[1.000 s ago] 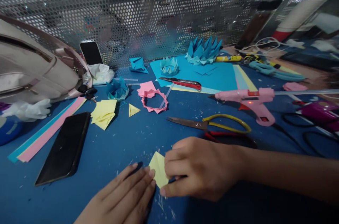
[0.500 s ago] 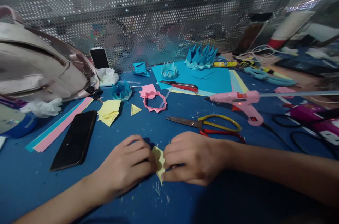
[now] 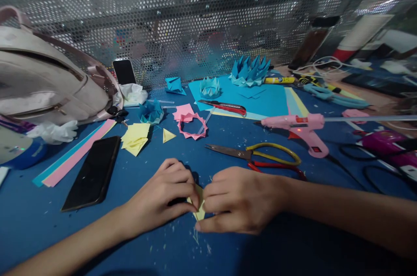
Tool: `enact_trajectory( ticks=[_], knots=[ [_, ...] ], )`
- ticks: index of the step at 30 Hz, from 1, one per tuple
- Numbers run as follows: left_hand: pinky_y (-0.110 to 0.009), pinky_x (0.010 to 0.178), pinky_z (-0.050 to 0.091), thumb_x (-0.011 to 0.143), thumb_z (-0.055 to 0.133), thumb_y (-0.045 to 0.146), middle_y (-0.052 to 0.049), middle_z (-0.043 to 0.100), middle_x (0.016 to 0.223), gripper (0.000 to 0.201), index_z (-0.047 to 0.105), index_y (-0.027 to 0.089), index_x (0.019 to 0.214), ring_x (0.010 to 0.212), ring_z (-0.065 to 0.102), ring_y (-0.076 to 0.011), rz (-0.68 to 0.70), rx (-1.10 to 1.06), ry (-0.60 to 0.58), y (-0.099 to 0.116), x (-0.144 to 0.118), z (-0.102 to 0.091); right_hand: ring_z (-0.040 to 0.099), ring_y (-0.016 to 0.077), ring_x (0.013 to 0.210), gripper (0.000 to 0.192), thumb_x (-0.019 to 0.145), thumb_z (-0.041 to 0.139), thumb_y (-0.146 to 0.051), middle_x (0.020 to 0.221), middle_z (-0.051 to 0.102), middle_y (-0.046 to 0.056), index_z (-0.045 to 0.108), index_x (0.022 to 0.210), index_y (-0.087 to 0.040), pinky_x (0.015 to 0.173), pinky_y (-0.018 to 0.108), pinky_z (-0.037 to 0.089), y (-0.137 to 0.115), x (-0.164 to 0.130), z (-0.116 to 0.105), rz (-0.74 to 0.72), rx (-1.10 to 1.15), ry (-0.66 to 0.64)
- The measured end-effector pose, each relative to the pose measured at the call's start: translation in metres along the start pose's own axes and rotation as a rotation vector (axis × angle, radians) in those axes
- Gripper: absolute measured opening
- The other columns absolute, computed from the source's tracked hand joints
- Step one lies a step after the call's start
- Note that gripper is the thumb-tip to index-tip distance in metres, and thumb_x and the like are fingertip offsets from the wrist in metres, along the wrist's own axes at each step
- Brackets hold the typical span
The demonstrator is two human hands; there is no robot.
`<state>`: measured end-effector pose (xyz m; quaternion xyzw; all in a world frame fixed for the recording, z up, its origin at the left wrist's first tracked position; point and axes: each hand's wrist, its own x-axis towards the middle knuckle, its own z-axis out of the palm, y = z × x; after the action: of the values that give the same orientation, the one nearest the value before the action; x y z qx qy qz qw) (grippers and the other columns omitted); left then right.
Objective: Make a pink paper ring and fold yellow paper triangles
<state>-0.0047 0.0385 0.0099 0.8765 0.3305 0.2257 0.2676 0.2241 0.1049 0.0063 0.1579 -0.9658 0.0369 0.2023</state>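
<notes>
A small piece of folded yellow paper point(image 3: 200, 214) lies on the blue tabletop between my two hands, partly hidden by fingers. My left hand point(image 3: 172, 191) grips its left side, with fingertips bent down onto it. From the right, my right hand point(image 3: 233, 201) closes on the other side, its thumb at the lower corner. Beyond them lie a folded yellow triangle point(image 3: 168, 135), a stack of yellow paper squares point(image 3: 135, 138) and a ring of joined pink paper pieces point(image 3: 193, 126). Scissors point(image 3: 254, 154) with one yellow and one red handle rest just past my right hand.
A pink glue gun point(image 3: 296, 123) with its cord lies at the right. Blue paper sheets point(image 3: 254, 102) hold a utility knife point(image 3: 224, 107) and folded paper crowns point(image 3: 249, 71). On the left are a phone point(image 3: 93, 174), paper strips point(image 3: 78, 154) and a backpack point(image 3: 48, 80).
My left fingers have shifted right over the yellow paper and now cover more of it. My right thumb has moved to its lower corner. The view has shifted slightly.
</notes>
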Motion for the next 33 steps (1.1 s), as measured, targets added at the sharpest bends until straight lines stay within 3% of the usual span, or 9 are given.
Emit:
enact_trajectory(
  ticks=[8, 12, 16, 20, 24, 28, 33],
  knots=[
    [-0.036, 0.093, 0.032, 0.099, 0.058, 0.033, 0.000, 0.060, 0.090, 0.017, 0.065, 0.020, 0.089, 0.090, 0.055, -0.0165, -0.007, 0.010, 0.024, 0.001, 0.000, 0.001, 0.057, 0.0148, 0.077, 0.023, 0.093, 0.058, -0.020, 0.085, 0.065, 0.002, 0.070, 0.112, -0.019, 0.057, 0.031, 0.036, -0.001, 0.000, 0.001, 0.028, 0.006, -0.017],
    [-0.036, 0.090, 0.035, 0.101, 0.054, 0.036, -0.003, 0.059, 0.097, 0.023, 0.064, 0.019, 0.090, 0.093, 0.054, -0.0178, -0.009, 0.144, 0.120, 0.004, -0.006, 0.006, 0.057, 0.0166, 0.079, 0.025, 0.089, 0.059, -0.021, 0.086, 0.064, 0.002, 0.069, 0.111, -0.017, 0.057, 0.032, 0.036, 0.001, 0.000, 0.001, 0.030, 0.057, -0.015],
    [-0.035, 0.094, 0.037, 0.106, 0.042, 0.025, -0.004, 0.065, 0.096, 0.032, 0.067, 0.016, 0.088, 0.092, 0.055, -0.0176, 0.122, 0.399, 0.234, 0.010, -0.016, 0.011, 0.057, 0.0177, 0.081, 0.029, 0.086, 0.059, -0.025, 0.090, 0.064, 0.003, 0.068, 0.112, -0.018, 0.061, 0.033, 0.039, 0.004, 0.001, -0.001, 0.063, 0.161, -0.050],
    [-0.034, 0.107, 0.037, 0.106, 0.038, 0.015, -0.005, 0.072, 0.102, 0.034, 0.071, 0.014, 0.098, 0.100, 0.062, -0.0175, 0.250, 0.548, 0.230, 0.018, -0.030, 0.014, 0.055, 0.0177, 0.080, 0.029, 0.086, 0.059, -0.028, 0.090, 0.063, 0.002, 0.067, 0.113, -0.021, 0.059, 0.033, 0.037, 0.005, 0.002, -0.002, 0.080, 0.157, -0.082],
    [-0.031, 0.115, 0.031, 0.105, 0.048, 0.026, -0.003, 0.074, 0.108, 0.028, 0.072, 0.014, 0.111, 0.106, 0.064, -0.0163, 0.201, 0.641, 0.242, 0.018, -0.044, 0.018, 0.055, 0.0171, 0.082, 0.027, 0.086, 0.059, -0.025, 0.097, 0.065, 0.003, 0.067, 0.112, -0.021, 0.059, 0.033, 0.037, 0.005, 0.002, -0.003, 0.088, 0.137, -0.092],
    [-0.035, 0.122, 0.019, 0.106, 0.041, 0.037, -0.002, 0.072, 0.119, 0.038, 0.068, 0.016, 0.123, 0.113, 0.061, -0.0175, 0.189, 0.636, 0.234, 0.008, -0.053, 0.024, 0.057, 0.0167, 0.084, 0.026, 0.087, 0.059, -0.019, 0.096, 0.065, 0.002, 0.067, 0.112, -0.020, 0.061, 0.033, 0.039, 0.005, 0.002, -0.003, 0.104, 0.175, -0.082],
    [-0.041, 0.123, 0.015, 0.107, 0.038, 0.042, -0.002, 0.070, 0.121, 0.040, 0.068, 0.022, 0.125, 0.117, 0.058, -0.0201, 0.208, 0.659, 0.194, 0.003, -0.057, 0.026, 0.061, 0.0141, 0.092, 0.022, 0.097, 0.052, -0.019, 0.103, 0.070, 0.001, 0.065, 0.114, -0.021, 0.072, 0.032, 0.044, 0.008, 0.001, -0.007, 0.166, 0.237, -0.058]
  ],
)
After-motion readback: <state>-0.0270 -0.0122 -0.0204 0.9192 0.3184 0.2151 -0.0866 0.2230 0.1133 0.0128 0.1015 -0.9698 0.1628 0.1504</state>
